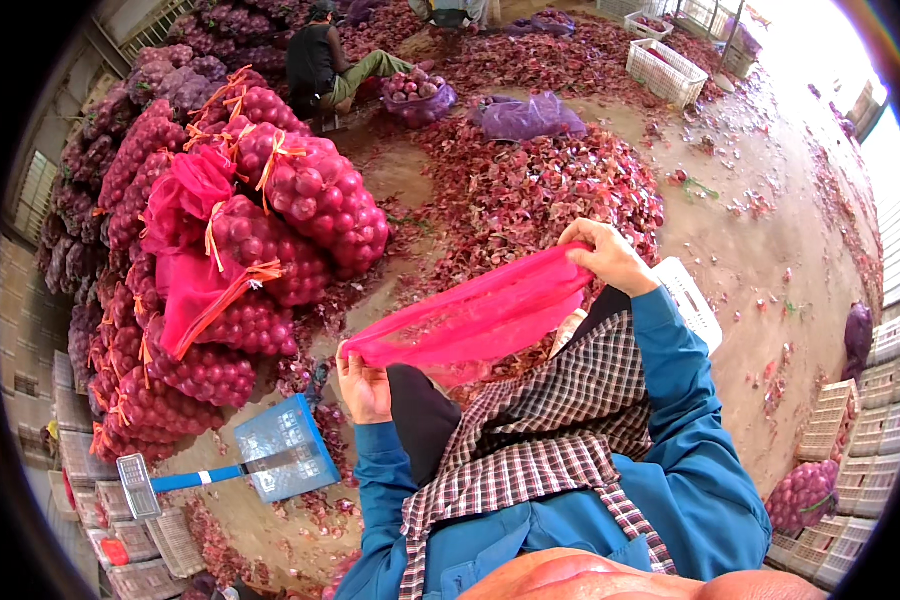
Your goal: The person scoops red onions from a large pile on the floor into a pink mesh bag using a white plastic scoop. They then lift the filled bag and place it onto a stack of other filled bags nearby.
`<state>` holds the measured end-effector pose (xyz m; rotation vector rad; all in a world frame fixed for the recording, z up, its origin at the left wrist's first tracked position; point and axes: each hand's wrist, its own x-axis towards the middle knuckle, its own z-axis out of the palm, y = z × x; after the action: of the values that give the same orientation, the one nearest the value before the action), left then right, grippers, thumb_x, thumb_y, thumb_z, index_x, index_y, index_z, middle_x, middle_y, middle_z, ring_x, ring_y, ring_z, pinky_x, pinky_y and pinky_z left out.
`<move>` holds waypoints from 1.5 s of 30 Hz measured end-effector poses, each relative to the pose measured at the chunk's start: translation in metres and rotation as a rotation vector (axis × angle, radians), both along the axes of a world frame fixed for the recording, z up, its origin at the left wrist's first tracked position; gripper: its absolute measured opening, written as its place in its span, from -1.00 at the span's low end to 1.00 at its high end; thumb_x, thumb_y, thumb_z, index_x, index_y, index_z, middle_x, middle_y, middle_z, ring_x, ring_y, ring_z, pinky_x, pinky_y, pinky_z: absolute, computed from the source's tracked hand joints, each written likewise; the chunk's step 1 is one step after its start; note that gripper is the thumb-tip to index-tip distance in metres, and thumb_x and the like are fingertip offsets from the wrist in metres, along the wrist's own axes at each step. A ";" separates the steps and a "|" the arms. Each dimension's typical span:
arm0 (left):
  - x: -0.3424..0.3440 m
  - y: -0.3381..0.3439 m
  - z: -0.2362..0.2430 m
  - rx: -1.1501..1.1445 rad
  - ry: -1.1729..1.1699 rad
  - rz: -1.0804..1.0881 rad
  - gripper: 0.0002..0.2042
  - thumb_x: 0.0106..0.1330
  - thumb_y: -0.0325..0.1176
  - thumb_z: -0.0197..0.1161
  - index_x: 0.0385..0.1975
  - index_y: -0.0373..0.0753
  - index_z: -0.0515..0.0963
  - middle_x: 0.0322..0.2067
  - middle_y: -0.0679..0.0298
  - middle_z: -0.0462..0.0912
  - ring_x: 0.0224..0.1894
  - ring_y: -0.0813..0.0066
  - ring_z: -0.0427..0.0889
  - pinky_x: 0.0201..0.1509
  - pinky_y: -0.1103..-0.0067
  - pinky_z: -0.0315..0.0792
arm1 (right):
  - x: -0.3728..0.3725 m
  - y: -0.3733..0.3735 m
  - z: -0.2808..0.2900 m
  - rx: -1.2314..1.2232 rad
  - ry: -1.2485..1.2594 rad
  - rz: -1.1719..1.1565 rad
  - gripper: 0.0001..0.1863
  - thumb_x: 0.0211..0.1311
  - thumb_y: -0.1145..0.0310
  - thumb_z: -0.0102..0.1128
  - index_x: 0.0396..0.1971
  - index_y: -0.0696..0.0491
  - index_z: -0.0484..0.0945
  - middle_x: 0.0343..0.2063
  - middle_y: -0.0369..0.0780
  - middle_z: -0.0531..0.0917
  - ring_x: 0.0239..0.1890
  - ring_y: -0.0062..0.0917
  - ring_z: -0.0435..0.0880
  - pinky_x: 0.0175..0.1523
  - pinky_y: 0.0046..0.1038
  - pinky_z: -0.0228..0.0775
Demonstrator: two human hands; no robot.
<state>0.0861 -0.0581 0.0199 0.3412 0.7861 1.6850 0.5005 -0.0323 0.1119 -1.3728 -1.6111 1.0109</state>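
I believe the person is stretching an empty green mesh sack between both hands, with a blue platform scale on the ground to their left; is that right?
Not quite: the mesh sack is pink, not green. The head view shows it stretched empty between the left hand and the right hand. The rest holds: a blue platform scale sits on the ground to the person's left.

Bright daylight from the upper right blows out that corner; fisheye bending and black vignette ring the sharp centre.
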 end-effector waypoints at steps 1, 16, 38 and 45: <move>0.002 -0.002 0.005 0.015 0.018 -0.023 -0.79 0.37 -0.44 0.09 -0.04 -0.23 0.45 -0.32 0.33 0.58 -0.46 0.59 0.51 -0.31 0.63 0.49 | 0.002 0.002 -0.006 0.080 -0.060 -0.080 -0.83 0.08 0.55 0.14 -0.28 0.17 0.52 -0.48 -0.35 0.53 -0.45 -0.70 0.43 -0.32 -0.59 0.28; 0.005 -0.022 0.006 0.061 -0.147 -0.680 -0.65 0.35 -0.03 0.09 -0.55 -0.16 0.42 -0.69 0.48 0.33 -0.63 0.68 0.28 -0.50 0.61 0.23 | 0.037 0.005 -0.011 -0.244 0.973 -0.176 -0.85 0.30 0.35 0.07 -0.26 0.05 0.58 -0.56 -0.49 0.48 -0.77 -0.89 0.16 -0.67 -0.84 -0.05; -0.005 -0.011 0.006 0.010 0.675 -0.144 -0.79 0.28 -0.50 0.19 -0.09 -0.26 0.50 -0.38 0.37 0.56 -0.37 0.63 0.55 -0.24 0.68 0.46 | 0.020 0.014 -0.035 0.235 -0.200 -0.363 -0.84 0.05 0.54 0.10 -0.34 0.11 0.58 -0.40 -0.18 0.60 -0.36 -0.45 0.57 -0.24 -0.45 0.39; 0.010 -0.013 0.018 0.192 1.408 -0.048 -0.82 0.27 -0.38 0.23 -0.18 -0.29 0.55 -0.39 0.32 0.53 -0.29 0.51 0.54 -0.18 0.61 0.42 | 0.018 0.012 -0.026 0.169 -0.019 -0.428 -0.83 0.09 0.57 0.07 -0.30 0.14 0.57 -0.49 -0.21 0.62 -0.45 -0.57 0.53 -0.30 -0.51 0.36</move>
<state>0.0958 -0.0715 0.0383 1.7525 1.5605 1.2938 0.5182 -0.0201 0.0858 -1.5248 -1.3029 0.5960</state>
